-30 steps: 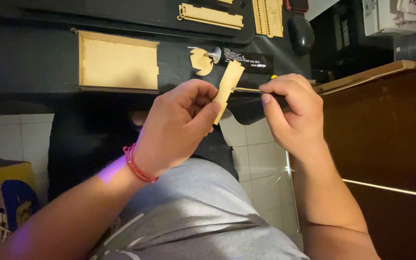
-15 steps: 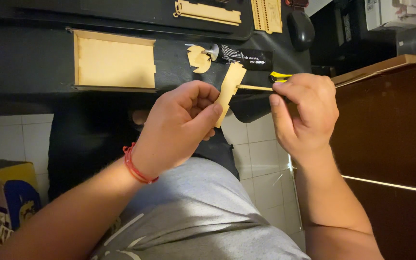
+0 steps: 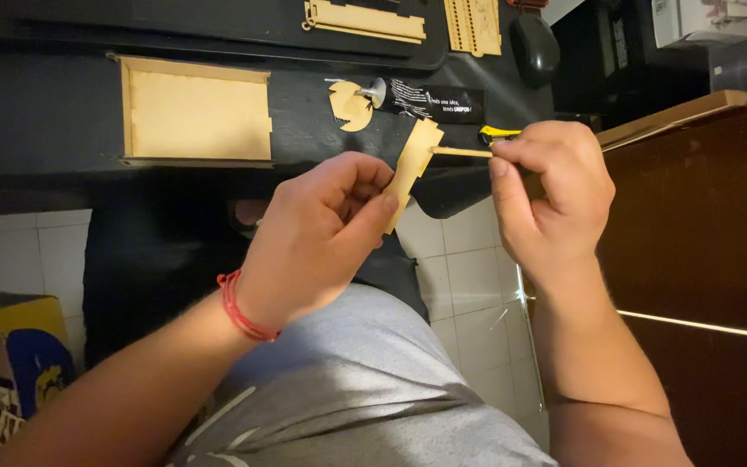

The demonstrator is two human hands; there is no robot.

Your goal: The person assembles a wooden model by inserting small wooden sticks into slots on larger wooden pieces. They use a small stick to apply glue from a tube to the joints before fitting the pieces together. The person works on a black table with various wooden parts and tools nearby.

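Dark worktop (image 3: 62,104) fills the upper part of the frame, white floor tiles below it, brown cabinet at right. I see my left hand (image 3: 317,238) at frame centre, thumb and fingers pinched together on a small flat wooden piece (image 3: 411,169), held up off the top and tilted so one long edge faces the other hand. My right hand (image 3: 555,195), right of centre, is closed around a yellow-and-black tool (image 3: 496,133) and a thin wooden strip (image 3: 460,152) that sticks out leftward; the strip's tip touches the piece near its upper end. Holding both in the air looks like a way to line the tip up with the edge under the camera; I can't tell if there is a slot.

Rest sits parked at the top, out of the hands' way: shallow wooden tray (image 3: 196,112) upper left, round notched wooden disc (image 3: 349,105) beside a black glue tube (image 3: 430,99) upper centre, two cut wooden sheets (image 3: 365,19) at the top edge, black mouse (image 3: 535,47) upper right. Red cord bracelet (image 3: 239,310) on the left wrist. Yellow and blue box (image 3: 19,355) lower left on the floor.
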